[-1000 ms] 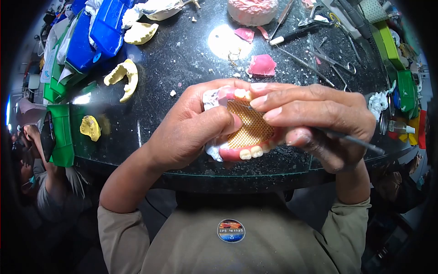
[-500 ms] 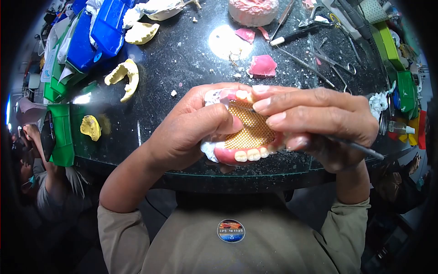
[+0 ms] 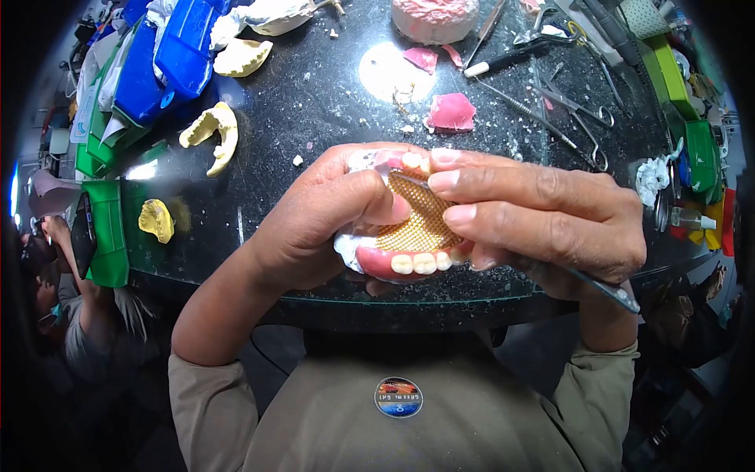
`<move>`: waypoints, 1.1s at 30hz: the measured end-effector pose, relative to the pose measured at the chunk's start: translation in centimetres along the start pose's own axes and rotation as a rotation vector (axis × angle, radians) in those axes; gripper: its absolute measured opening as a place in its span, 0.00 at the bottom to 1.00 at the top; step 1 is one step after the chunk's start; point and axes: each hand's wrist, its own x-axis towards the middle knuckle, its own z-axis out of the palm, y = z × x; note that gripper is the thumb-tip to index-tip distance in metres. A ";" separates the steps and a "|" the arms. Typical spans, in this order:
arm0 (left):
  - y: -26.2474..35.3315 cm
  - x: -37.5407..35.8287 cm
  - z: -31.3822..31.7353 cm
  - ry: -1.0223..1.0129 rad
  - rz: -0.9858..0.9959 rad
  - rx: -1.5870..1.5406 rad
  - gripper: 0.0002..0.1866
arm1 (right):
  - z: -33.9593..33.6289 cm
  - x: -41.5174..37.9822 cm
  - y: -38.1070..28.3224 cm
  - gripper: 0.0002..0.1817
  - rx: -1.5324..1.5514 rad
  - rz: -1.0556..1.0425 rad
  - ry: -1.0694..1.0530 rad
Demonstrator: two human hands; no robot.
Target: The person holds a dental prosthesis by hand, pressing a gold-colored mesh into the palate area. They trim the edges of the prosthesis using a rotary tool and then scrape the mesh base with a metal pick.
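Observation:
My left hand (image 3: 326,208) grips the left side of a denture (image 3: 377,263) with pink gums and white teeth, thumb pressed onto its inner side. A gold mesh (image 3: 421,224) fills the middle of the arch, and whitish material (image 3: 347,250) shows at the left edge. My right hand (image 3: 562,216) is closed round a slim metal wax knife (image 3: 605,289). Its handle sticks out below the palm, while its dark blade lies over the upper part of the mesh. Right fingertips rest by the denture's right side and hide some teeth.
Pink wax pieces (image 3: 451,112) and a pink-topped plaster model (image 3: 435,20) lie beyond my hands. Scissors (image 3: 578,106) and metal tools sit at the right. Yellowish plaster pieces (image 3: 226,138) and blue bins (image 3: 185,55) are at the left. Another person's arm (image 3: 90,291) shows far left.
The denture has shifted slightly left. My right hand has moved a little left and its knife handle has swung lower; the blade now shows over the mesh.

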 end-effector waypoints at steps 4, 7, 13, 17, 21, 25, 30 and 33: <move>0.1 0.0 -0.1 0.002 -0.024 0.073 0.20 | -0.3 0.2 -0.7 0.11 -0.001 0.068 0.001; 0.3 0.0 0.5 0.039 -0.031 0.145 0.20 | -0.4 0.1 -0.7 0.10 0.012 0.090 0.046; -0.1 0.1 0.2 0.019 -0.001 0.053 0.19 | -0.1 0.1 0.4 0.13 -0.010 -0.035 0.009; 0.1 0.0 0.3 0.021 -0.019 0.055 0.18 | 0.0 -0.1 0.5 0.13 -0.030 -0.029 0.020; 0.1 0.1 0.3 0.043 -0.037 0.081 0.19 | 0.1 -0.1 0.8 0.13 -0.038 -0.049 0.029; 0.2 0.1 0.5 0.047 -0.037 0.079 0.19 | 0.2 -0.1 0.7 0.12 -0.042 -0.039 0.034; 0.0 0.1 0.0 0.007 -0.027 0.100 0.18 | 0.0 0.0 -0.2 0.12 -0.078 0.055 0.031; 0.3 0.0 0.8 0.042 -0.046 0.123 0.18 | -0.1 0.0 0.0 0.12 -0.058 0.017 0.027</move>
